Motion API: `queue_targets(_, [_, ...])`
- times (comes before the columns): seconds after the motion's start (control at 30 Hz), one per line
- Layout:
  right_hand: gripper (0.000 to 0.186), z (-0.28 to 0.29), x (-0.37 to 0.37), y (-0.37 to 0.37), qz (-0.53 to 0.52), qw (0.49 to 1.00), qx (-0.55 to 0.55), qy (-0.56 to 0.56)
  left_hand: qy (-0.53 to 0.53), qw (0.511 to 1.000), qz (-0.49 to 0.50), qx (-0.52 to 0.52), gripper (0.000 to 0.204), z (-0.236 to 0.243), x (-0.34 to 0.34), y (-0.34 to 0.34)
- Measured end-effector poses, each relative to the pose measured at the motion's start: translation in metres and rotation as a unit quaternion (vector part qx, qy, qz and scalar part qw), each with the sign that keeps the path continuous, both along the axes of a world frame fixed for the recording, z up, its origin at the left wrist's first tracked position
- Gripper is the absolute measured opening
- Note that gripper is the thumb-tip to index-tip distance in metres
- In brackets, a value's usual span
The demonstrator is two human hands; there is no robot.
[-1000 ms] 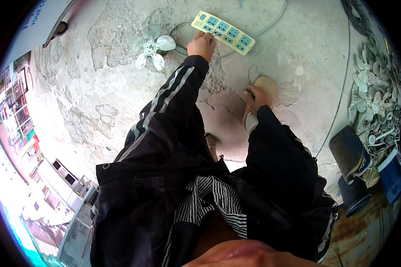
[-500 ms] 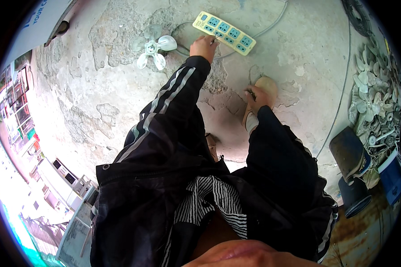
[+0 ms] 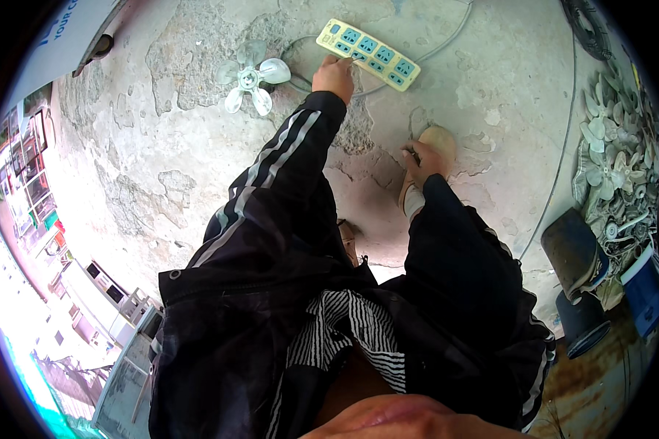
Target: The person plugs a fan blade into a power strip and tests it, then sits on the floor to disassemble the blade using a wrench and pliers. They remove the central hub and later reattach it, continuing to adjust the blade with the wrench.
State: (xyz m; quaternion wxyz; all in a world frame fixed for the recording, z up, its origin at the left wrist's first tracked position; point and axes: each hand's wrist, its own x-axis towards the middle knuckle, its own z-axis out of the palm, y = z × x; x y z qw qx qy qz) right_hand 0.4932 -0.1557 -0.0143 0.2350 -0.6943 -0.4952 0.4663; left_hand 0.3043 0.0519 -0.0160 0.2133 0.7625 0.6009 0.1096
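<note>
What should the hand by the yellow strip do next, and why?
Perhaps the left hand should ease back from the yellow power strip: it seems to pinch something thin right by a socket, and the grey cord leaves the picture, so I can't tell whether power's on.

Just beyond the left hand's (image 3: 333,78) fingers, a power strip (image 3: 368,55) blocks passage; left, a fan blade (image 3: 248,78); right, past a cable (image 3: 370,93), open floor (image 3: 501,84).

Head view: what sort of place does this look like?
Probably a repair or salvage workspace: a pile of loose fan blades lies at the right, while a single pale fan rotor and a yellow power strip lie on a worn, flaking floor.
</note>
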Motion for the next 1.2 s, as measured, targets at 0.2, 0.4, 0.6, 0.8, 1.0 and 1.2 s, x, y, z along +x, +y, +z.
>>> queue_targets(0.2, [0.016,-0.009,0.0,-0.003,-0.002,1.0,-0.007,0.012,0.013,1.0,0.007,-0.008,0.021,0.004,0.001,0.001])
queue_targets(0.4, [0.016,-0.011,0.001,-0.003,0.001,1.0,-0.006,0.014,0.004,1.0,0.028,-0.007,0.019,0.014,-0.001,0.006])
queue_targets(0.6, [0.016,-0.007,0.001,-0.002,-0.002,1.0,-0.012,0.017,0.006,1.0,0.018,0.007,0.018,0.013,-0.005,0.008])
queue_targets(0.8, [0.016,-0.004,0.001,0.0,0.004,1.0,-0.016,0.014,0.013,1.0,0.002,0.002,0.017,0.007,0.0,0.007])
queue_targets(1.0, [0.016,-0.002,0.001,0.0,0.013,1.0,-0.012,0.007,0.034,0.999,-0.005,-0.007,0.018,0.004,-0.001,0.007])
queue_targets(1.2, [0.015,0.0,0.001,0.001,0.013,1.0,-0.016,0.008,0.029,0.999,0.016,0.012,0.02,0.009,-0.003,0.008])
